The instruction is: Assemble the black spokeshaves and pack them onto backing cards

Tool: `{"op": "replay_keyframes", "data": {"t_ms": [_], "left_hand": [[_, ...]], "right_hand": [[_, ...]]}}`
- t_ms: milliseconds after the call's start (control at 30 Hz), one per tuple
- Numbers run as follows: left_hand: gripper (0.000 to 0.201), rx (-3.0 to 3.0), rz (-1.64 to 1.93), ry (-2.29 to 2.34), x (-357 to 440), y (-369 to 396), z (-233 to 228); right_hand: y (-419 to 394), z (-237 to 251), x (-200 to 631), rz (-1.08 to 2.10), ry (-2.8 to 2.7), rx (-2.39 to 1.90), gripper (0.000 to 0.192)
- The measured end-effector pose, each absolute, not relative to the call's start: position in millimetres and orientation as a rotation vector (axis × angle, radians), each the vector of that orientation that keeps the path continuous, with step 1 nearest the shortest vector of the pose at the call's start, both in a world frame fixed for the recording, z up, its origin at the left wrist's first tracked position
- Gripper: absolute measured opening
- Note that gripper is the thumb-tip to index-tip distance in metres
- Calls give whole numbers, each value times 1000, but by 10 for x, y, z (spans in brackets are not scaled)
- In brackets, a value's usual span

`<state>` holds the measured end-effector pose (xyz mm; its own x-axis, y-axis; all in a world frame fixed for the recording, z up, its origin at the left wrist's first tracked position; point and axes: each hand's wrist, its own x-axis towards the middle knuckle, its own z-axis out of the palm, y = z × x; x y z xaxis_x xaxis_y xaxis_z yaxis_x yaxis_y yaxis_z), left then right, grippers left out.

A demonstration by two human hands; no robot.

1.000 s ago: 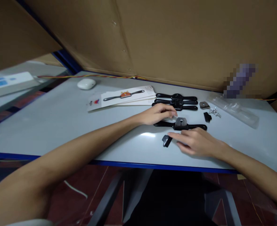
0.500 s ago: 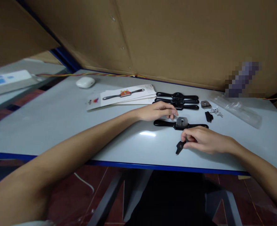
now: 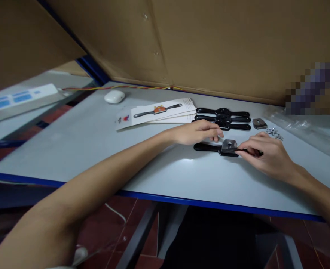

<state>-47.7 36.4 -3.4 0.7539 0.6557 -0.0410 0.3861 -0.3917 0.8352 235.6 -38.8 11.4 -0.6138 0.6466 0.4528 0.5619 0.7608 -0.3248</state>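
Note:
A black spokeshave (image 3: 207, 148) lies across the table in front of me, with a grey steel blade (image 3: 229, 145) on its middle. My right hand (image 3: 266, 154) is closed in a pinch at the blade's right edge, holding a small black lever cap mostly hidden by the fingers. The same hand covers the spokeshave's right handle in part. Just behind the blade hovers my left hand (image 3: 197, 132), its fingers loosely bent and apart, with nothing visible in them. Beyond it lie several more black spokeshaves (image 3: 239, 119) in a stack of rows.
A loose blade (image 3: 259, 123) and several wing screws (image 3: 274, 132) lie to the right, near a clear plastic sleeve (image 3: 308, 136). Printed cards (image 3: 159, 111) and a white rounded case (image 3: 114, 96) are at the back left. A cardboard wall (image 3: 223, 52) stands behind.
My right hand has moved up from near the table's front with the lever cap, to the blade's right edge. The view has swung a little left; my left hand stays by the blade.

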Motion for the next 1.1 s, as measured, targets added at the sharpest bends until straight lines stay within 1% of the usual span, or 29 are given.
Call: {"op": "replay_keyframes", "data": {"t_ms": [200, 400, 600, 733, 800, 833, 967, 1033, 1100], "left_hand": [[47, 2069, 398, 783, -474, 361, -40], [47, 2129, 396, 813, -431, 283, 13], [52, 2364, 464, 804, -326, 146, -40], [52, 2414, 497, 821, -266, 97, -95], [50, 2429, 516, 854, -243, 74, -114], [48, 2443, 521, 876, -234, 63, -124], [39, 2552, 529, 947, -213, 29, -179], [39, 2609, 529, 950, -213, 24, -209], [40, 2657, 524, 936, -218, 27, -233]], "right_hand": [[-354, 139, 2385, 285, -2376, -1064, 16], [-367, 134, 2343, 340, -2335, -1064, 15], [-355, 59, 2296, 472, -2323, -1071, 11], [-321, -36, 2281, 364, -2354, -1135, 10], [-313, -59, 2286, 289, -2358, -1160, 8], [-310, -53, 2298, 244, -2356, -1167, 9], [-252, 105, 2479, -33, -2362, -1264, 16], [-176, 232, 2668, -185, -2373, -1410, 18], [-72, 342, 2902, -255, -2339, -1611, 17]]}}
